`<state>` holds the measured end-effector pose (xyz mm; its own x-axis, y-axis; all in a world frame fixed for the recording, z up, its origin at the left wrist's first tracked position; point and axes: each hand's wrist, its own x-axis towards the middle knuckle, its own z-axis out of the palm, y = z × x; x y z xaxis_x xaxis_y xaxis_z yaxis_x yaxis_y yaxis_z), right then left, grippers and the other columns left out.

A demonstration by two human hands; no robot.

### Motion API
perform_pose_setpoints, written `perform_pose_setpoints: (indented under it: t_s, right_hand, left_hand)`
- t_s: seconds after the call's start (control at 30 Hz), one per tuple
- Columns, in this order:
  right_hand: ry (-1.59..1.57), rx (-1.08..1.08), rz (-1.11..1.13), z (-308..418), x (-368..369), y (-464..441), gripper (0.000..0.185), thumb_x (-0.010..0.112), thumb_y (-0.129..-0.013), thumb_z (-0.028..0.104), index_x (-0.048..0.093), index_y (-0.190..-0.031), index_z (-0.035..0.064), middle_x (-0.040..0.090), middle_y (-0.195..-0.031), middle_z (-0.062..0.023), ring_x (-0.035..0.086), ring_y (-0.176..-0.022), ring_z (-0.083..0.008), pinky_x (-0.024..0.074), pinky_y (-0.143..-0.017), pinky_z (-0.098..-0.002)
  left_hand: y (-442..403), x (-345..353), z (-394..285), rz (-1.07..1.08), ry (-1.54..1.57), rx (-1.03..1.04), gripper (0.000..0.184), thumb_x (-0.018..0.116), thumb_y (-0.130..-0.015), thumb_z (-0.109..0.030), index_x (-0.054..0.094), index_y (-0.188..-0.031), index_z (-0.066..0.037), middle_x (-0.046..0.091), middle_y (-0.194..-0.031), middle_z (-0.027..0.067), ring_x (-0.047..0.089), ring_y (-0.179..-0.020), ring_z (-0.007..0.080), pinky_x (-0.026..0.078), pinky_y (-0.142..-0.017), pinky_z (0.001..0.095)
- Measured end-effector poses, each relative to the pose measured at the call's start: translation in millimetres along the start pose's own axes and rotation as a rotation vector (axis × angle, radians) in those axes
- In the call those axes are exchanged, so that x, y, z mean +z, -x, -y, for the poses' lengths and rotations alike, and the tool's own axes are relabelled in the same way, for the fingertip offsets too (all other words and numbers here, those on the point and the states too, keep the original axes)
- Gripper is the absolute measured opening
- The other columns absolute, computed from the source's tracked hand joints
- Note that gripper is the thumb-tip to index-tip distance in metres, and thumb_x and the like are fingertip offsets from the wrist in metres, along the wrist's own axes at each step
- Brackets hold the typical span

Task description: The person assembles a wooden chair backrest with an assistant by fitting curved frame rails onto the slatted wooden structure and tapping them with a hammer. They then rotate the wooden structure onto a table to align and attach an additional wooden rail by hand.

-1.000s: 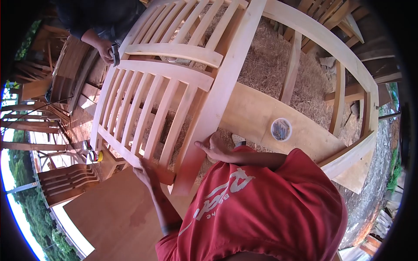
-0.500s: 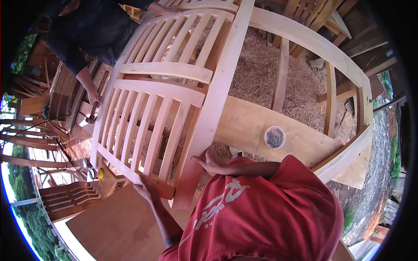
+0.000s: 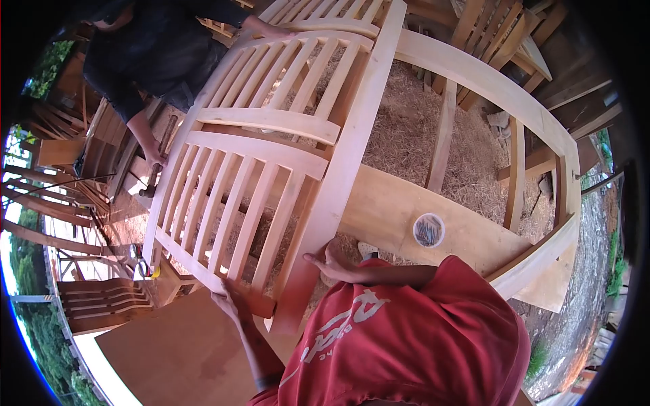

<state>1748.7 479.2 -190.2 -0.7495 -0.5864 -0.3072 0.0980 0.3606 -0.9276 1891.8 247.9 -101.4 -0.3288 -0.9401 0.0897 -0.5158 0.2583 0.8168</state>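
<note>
A pale slatted wooden panel (image 3: 230,145), made of curved rails and several upright slats, lies in front of me. My left hand (image 3: 231,301) grips the near end of its bottom rail, fingers partly hidden beneath. Along the panel's right side runs a long flat board (image 3: 349,159). My right hand (image 3: 330,264) holds this board's edge near its close end, thumb on top. Across the panel, a co-worker in dark clothes (image 3: 156,61) rests one hand on the far part and holds a hammer (image 3: 150,184) in the other.
A white tub of nails (image 3: 429,230) sits on a wide plank (image 3: 379,203) to the right. A curved wooden frame (image 3: 487,74) surrounds shavings-covered ground. A brown sheet (image 3: 176,352) lies at lower left. Slatted furniture parts (image 3: 105,304) stand at the left.
The whole scene sits slightly lower in view, as the camera has tilted. Both my hands keep their places on the wood. The co-worker's hammer has shifted slightly.
</note>
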Motion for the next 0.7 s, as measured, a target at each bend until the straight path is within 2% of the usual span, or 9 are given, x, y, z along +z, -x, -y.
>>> perform_pose_setpoints:
  t_s: [0.07, 0.17, 0.23, 0.33, 0.4, 0.43, 0.5, 0.63, 0.7]
  right_hand:
    - [-0.026, 0.02, 0.07, -1.5, -2.8, 2.3, 0.102, 0.054, -0.086, 0.063, 0.02, -0.122, -0.0264, 0.05, -0.116, -0.0334, 0.057, -0.105, -0.0368, 0.0488, -0.086, -0.0391]
    - [0.02, -0.086, -0.016, -1.3, -1.2, 5.2, 0.105, 0.054, -0.085, 0.064, 0.019, -0.119, -0.0289, 0.055, -0.11, -0.0325, 0.062, -0.096, -0.0365, 0.0509, -0.081, -0.0369]
    - [-0.007, 0.075, 0.081, 14.6, -13.1, 10.4, 0.104, 0.054, -0.085, 0.064, 0.021, -0.12, -0.0279, 0.055, -0.11, -0.0329, 0.061, -0.097, -0.0367, 0.0499, -0.084, -0.0371]
    - [-0.064, 0.282, 0.242, 30.3, -26.2, 13.0, 0.103, 0.055, -0.085, 0.063, 0.021, -0.122, -0.0263, 0.051, -0.115, -0.0341, 0.058, -0.104, -0.0372, 0.0474, -0.089, -0.0374]
    - [-0.091, 0.247, 0.22, 20.2, -19.4, 8.9, 0.103, 0.054, -0.085, 0.064, 0.018, -0.122, -0.0257, 0.052, -0.101, -0.0288, 0.054, -0.083, -0.0303, 0.0433, -0.07, -0.0333]
    - [-0.097, 0.15, 0.143, 7.7, -8.2, 6.7, 0.104, 0.053, -0.085, 0.065, 0.015, -0.12, -0.0257, 0.055, -0.085, -0.0229, 0.051, -0.058, -0.0231, 0.0403, -0.049, -0.0291]
    - [-0.088, 0.048, 0.063, -6.7, 0.2, 5.0, 0.104, 0.053, -0.085, 0.065, 0.014, -0.119, -0.0254, 0.058, -0.072, -0.0191, 0.051, -0.036, -0.0176, 0.041, -0.032, -0.027]
    - [-0.033, -0.074, 0.035, -7.0, -3.5, 7.3, 0.098, 0.053, -0.086, 0.062, 0.021, -0.121, -0.0242, 0.057, -0.091, -0.0278, 0.061, -0.057, -0.0266, 0.0527, -0.058, -0.0356]
    - [0.006, -0.143, 0.024, -5.5, -3.6, 7.1, 0.095, 0.054, -0.087, 0.06, 0.025, -0.121, -0.0239, 0.054, -0.102, -0.0314, 0.063, -0.073, -0.0318, 0.0524, -0.074, -0.0385]
  left_hand:
    - [-0.4, -0.1, 0.2, -0.012, 0.001, -0.005, 0.057, 0.054, -0.094, -0.039, 0.044, -0.117, 0.013, 0.052, -0.107, 0.0208, 0.053, -0.095, 0.0256, 0.045, -0.084, 0.0387]
    - [5.0, -2.2, -8.3, -0.008, 0.026, -0.014, 0.056, 0.054, -0.094, -0.038, 0.045, -0.116, 0.013, 0.052, -0.107, 0.0201, 0.053, -0.095, 0.025, 0.045, -0.083, 0.0381]
    - [12.1, -1.8, -19.2, -0.017, 0.027, -0.012, 0.054, 0.054, -0.094, -0.037, 0.047, -0.115, 0.012, 0.054, -0.104, 0.0189, 0.054, -0.092, 0.0245, 0.046, -0.081, 0.0379]
    - [-1.7, -8.9, 11.6, 0.084, 0.019, -0.073, 0.057, 0.056, -0.094, -0.036, 0.041, -0.122, 0.011, 0.051, -0.113, 0.0232, 0.053, -0.103, 0.0294, 0.044, -0.089, 0.0408]
    - [-4.1, -11.1, 16.7, 0.097, -0.007, -0.099, 0.057, 0.056, -0.094, -0.036, 0.042, -0.122, 0.011, 0.051, -0.114, 0.024, 0.052, -0.104, 0.0306, 0.043, -0.091, 0.0415]
    - [-4.5, -11.4, 16.2, 0.104, -0.02, -0.112, 0.058, 0.056, -0.094, -0.036, 0.042, -0.123, 0.011, 0.05, -0.114, 0.0244, 0.052, -0.104, 0.0313, 0.043, -0.091, 0.0419]
    - [-2.8, -10.7, 13.7, 0.085, -0.025, -0.092, 0.058, 0.056, -0.094, -0.036, 0.041, -0.123, 0.012, 0.05, -0.115, 0.0247, 0.052, -0.104, 0.0312, 0.042, -0.092, 0.0418]
    - [-3.9, -10.2, 19.8, 0.08, 0.051, -0.061, 0.057, 0.056, -0.094, -0.034, 0.041, -0.123, 0.012, 0.05, -0.115, 0.0245, 0.052, -0.104, 0.0306, 0.042, -0.091, 0.0414]
    - [-2.3, -8.0, 20.3, 0.025, 0.033, -0.004, 0.05, 0.056, -0.094, -0.033, 0.045, -0.117, 0.01, 0.054, -0.105, 0.0191, 0.053, -0.094, 0.0244, 0.045, -0.082, 0.0374]
